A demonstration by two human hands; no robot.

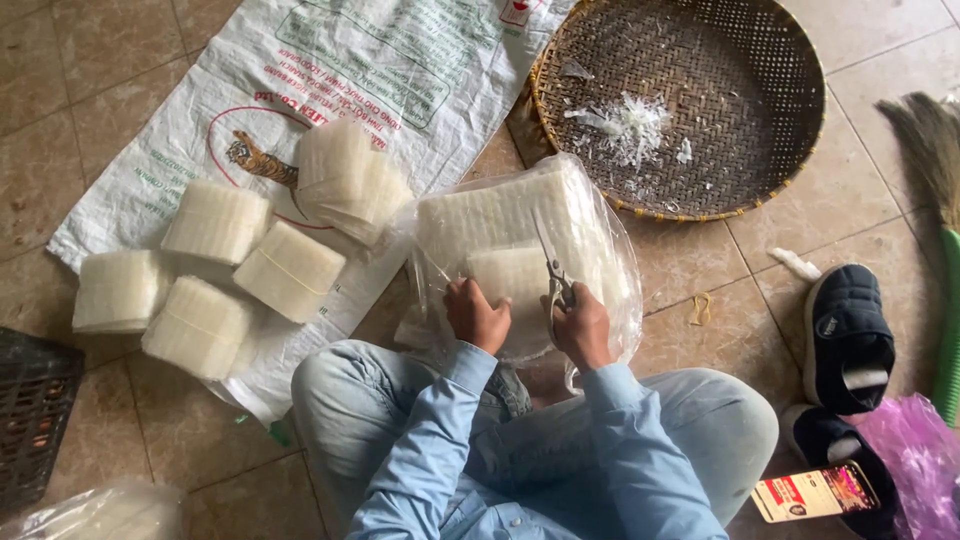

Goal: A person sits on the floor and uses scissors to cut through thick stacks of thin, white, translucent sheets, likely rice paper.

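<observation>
My right hand (582, 325) grips a pair of scissors (553, 268) with the blades pointing away from me, over a white block of stacked thin sheets (505, 275). My left hand (474, 314) is closed on the near edge of that block. The block lies inside a clear plastic bag (610, 250) holding a larger slab of the same white sheets (500, 212). I sit cross-legged on the tiled floor in jeans and a light blue shirt.
Several bundles of white sheets (290, 270) lie on a woven plastic sack (400, 70) to the left. A round woven bamboo tray (760, 100) with white scraps sits ahead. Dark shoes (846, 335), a phone (815, 492), a broom (940, 200) are right; a black crate (30, 420) left.
</observation>
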